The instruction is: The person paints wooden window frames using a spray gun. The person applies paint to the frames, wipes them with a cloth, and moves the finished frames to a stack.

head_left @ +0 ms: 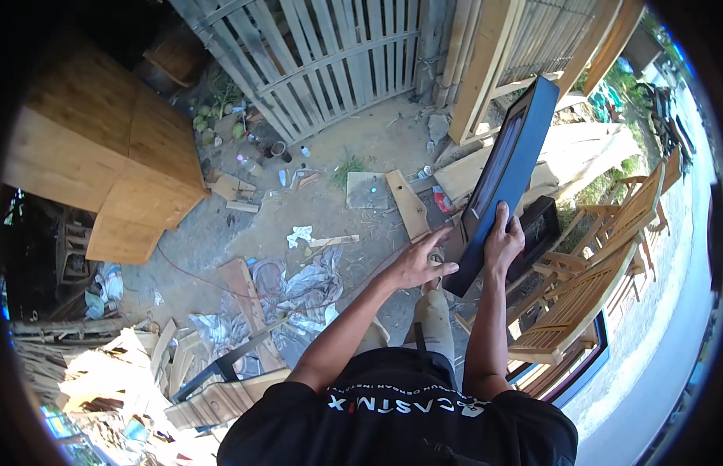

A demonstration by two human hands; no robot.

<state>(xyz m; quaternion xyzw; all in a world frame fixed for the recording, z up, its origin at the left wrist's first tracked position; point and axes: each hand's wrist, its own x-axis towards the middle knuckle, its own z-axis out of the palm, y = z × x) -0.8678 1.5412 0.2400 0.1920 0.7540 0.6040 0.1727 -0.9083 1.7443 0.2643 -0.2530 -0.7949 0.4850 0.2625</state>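
Observation:
A black rectangular frame (526, 155), deep-sided like a shallow box, is held up tilted in front of me on the right. My right hand (503, 242) grips its near right side, with the thumb along the outer face. Beside its lower left edge is my left hand (414, 264), fingers spread and thumb pointing toward the frame. Whether the left fingertips touch it I cannot tell. Behind the held frame, lower down, lies another black box-like frame (541, 225), partly hidden by it.
Slatted wooden chairs (587, 303) stand close on the right. A large wooden cabinet (136, 171) is at the left. Ahead is a slatted gate (330, 54). Boards (408, 203), crumpled plastic sheeting (311, 279) and a thin cable (192, 273) lie on the ground.

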